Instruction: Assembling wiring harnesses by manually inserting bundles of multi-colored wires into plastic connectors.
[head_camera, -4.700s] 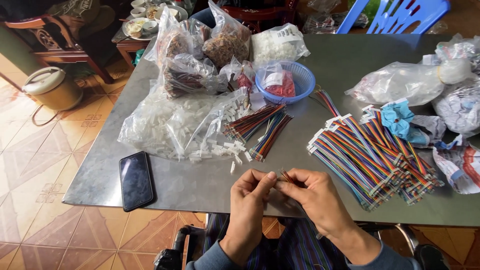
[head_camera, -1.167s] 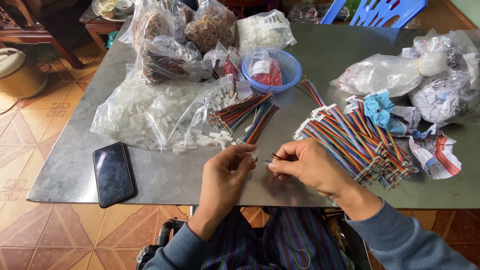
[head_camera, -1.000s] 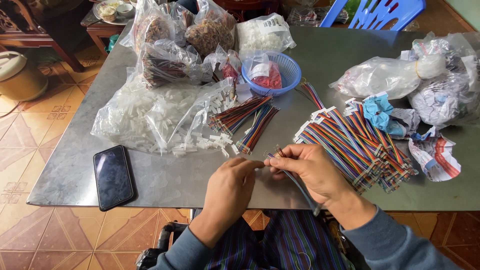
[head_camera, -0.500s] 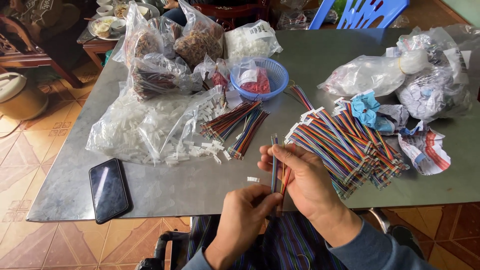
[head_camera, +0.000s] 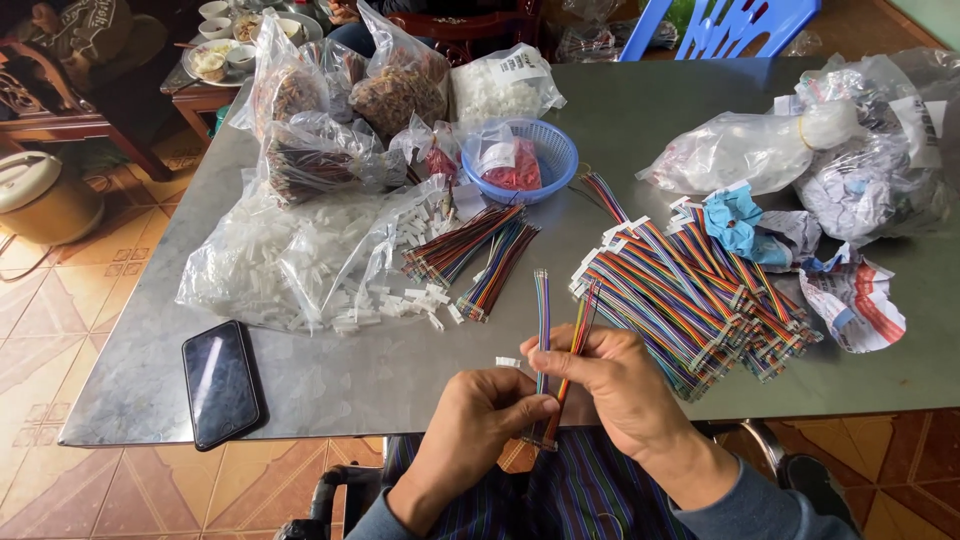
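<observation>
Right hand pinches two ribbon cables upright, ends fanned clear for handling. Left hand fingers pinch their lower end, above the tabletop edge.

Both forearms come up from the bottom edge and meet at the middle. The left hand is curled, back upward, its thumb and forefinger pinched together toward the right hand. The right hand sits slightly higher and overlaps it, fingers folded inward in a closed grip, wrist in a grey sleeve.
</observation>
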